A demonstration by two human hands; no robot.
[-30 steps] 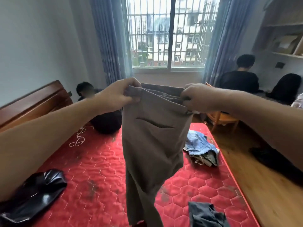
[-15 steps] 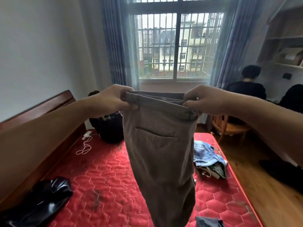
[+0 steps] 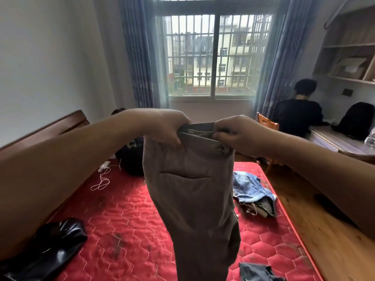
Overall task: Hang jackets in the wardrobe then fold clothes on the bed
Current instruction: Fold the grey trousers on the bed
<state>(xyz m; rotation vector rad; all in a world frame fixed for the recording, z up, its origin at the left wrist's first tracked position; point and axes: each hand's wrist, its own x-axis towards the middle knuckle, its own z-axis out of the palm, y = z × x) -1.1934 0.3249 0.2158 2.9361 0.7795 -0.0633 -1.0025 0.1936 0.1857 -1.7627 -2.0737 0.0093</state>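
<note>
As trousers (image 3: 192,199) hang, cropped below, bed (image 3: 132,220) half-hidden

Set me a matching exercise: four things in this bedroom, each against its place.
Things:
1 brown trousers
2 shiny black garment
3 denim garment
4 white cable

Places:
A right edge of the red mattress
B held up in the air
C mattress, far left
D mattress, near left

Pairs: 1-B, 2-D, 3-A, 4-C
</note>
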